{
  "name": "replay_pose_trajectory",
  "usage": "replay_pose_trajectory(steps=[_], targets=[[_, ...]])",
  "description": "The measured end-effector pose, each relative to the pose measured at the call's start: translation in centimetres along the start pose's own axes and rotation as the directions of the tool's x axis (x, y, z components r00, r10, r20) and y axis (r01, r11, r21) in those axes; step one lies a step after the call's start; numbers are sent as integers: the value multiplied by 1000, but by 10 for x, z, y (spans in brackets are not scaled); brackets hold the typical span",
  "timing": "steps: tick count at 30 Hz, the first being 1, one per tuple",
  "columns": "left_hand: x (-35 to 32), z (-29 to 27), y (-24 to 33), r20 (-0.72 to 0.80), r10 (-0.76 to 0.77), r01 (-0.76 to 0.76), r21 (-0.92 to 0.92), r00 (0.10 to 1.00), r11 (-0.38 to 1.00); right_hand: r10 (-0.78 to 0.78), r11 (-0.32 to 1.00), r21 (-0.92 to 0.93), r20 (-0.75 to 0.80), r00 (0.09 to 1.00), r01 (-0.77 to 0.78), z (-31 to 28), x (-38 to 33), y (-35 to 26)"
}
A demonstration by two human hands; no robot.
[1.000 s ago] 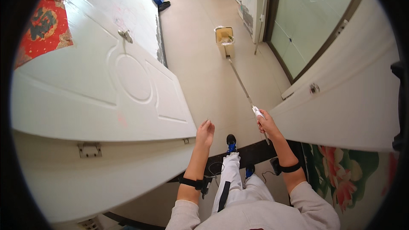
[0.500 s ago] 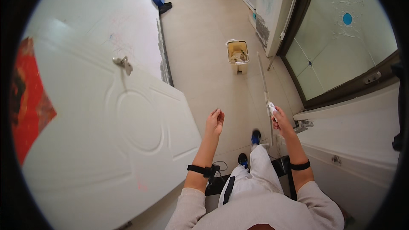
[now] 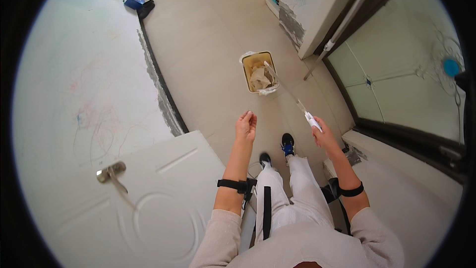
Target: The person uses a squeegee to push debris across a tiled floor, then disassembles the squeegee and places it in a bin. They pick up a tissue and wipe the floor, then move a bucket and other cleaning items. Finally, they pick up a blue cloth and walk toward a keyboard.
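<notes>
**Right hand holds a long stick over the bin; left hand raised and empty**

The right hand [image 3: 323, 136] is stretched forward from a bent elbow, its forearm rising from the lower edge with a black band round the wrist. Its fingers are closed round the white grip end of a long thin stick [image 3: 285, 89]. The stick slants up and to the left from the hand, and its far end lies over the open top of the bin [image 3: 258, 72]; whether it touches what is inside cannot be told.

The left hand [image 3: 246, 125] is held up in front of the body, forearm nearly upright in the picture, also with a black strap near the elbow side of the wrist. Its fingers are loosely curled with the fingertips drawn together, and it grips nothing.

The stick is slim and pale, greyish along its shaft, with a white piece where the hand takes it. The bin is small and rectangular, cream-coloured, lined with a white bag folded over its rim, and holds crumpled pale paper. It stands on the beige tiled floor [image 3: 208, 44], ahead of the person's dark shoes [image 3: 287, 144], near the corner of a white wall.

A white door [image 3: 148, 203] with a metal handle stands open at the person's left.
</notes>
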State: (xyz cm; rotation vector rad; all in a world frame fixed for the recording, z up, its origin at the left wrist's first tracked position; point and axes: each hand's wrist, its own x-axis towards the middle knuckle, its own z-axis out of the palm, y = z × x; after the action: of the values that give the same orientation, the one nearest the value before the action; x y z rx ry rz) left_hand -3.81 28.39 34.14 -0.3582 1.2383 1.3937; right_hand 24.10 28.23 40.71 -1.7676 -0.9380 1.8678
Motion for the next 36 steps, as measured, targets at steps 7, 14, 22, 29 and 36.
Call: replay_pose_trajectory(steps=[7, 14, 22, 29, 36], targets=[[159, 30, -18, -105, -74, 84, 93, 992, 992, 61, 997, 44, -93, 994, -57, 27, 88, -14], [253, 49, -33, -97, -174, 198, 418, 980, 886, 236, 959, 196, -161, 958, -203, 55, 116, -35], [209, 50, -10, 135, -154, 42, 603, 979, 797, 167, 986, 21, -236, 957, -167, 87, 161, -6], [133, 69, 17, 233, -488, 309, 532, 841, 788, -69, 856, -517, -58, 996, 29, 169, 174, -54], [164, 12, 57, 66, -160, 149, 142, 985, 979, 88, 996, -18, 481, 872, -91, 153, 250, -32]])
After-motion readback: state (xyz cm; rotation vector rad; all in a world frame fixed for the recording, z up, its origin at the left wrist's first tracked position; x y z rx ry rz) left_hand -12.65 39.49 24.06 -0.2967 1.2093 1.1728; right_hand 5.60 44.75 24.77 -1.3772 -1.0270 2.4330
